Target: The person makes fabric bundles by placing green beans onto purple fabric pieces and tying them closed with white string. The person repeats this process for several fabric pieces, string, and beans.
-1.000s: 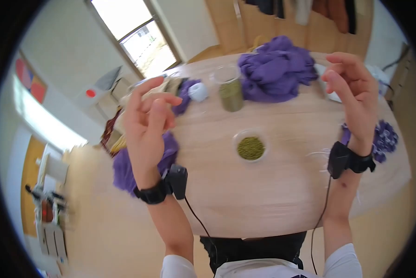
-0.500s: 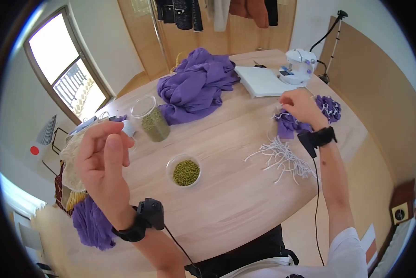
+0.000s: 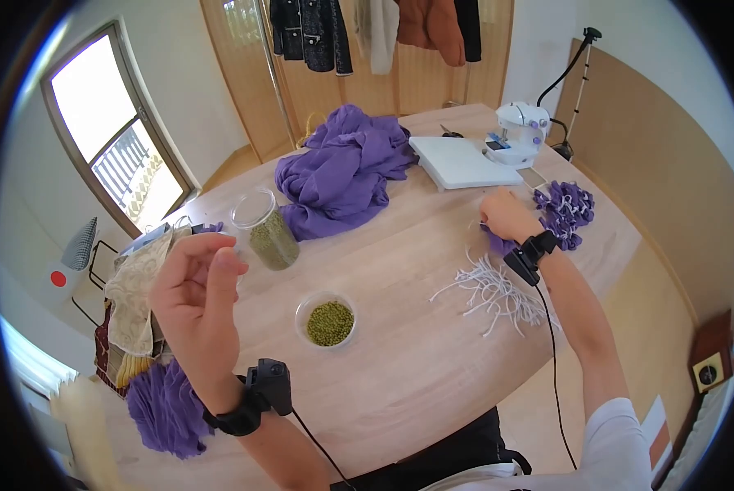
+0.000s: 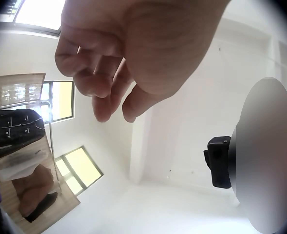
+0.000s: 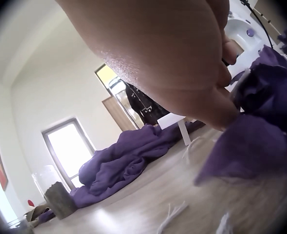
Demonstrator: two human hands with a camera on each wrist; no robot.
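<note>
The left hand (image 3: 197, 315) is raised above the table's left part, its fingers loosely bent and holding nothing; the left wrist view shows the same empty hand (image 4: 133, 48). Over at the right, the right hand (image 3: 512, 217) is down at a small purple cloth piece (image 3: 496, 241), partly covering it. In the right wrist view the fingers of this hand (image 5: 167, 63) pinch the cloth (image 5: 250, 146), though the fingertips are partly hidden. White strings (image 3: 498, 290) lie spread just in front of it. A purple ruffled bundle (image 3: 565, 211) lies to its right.
A tub of green beans (image 3: 330, 323) stands mid-table, a taller jar (image 3: 273, 244) behind it. Large purple fabric (image 3: 342, 172) lies at the back, near a white sewing machine (image 3: 520, 135) and its white board (image 3: 463, 162). Folded cloths (image 3: 138, 286) and purple fabric (image 3: 166, 405) lie left.
The head view has turned toward the right side of the table. The right hand has come from the air down to the small purple cloth; the left hand stays raised and empty.
</note>
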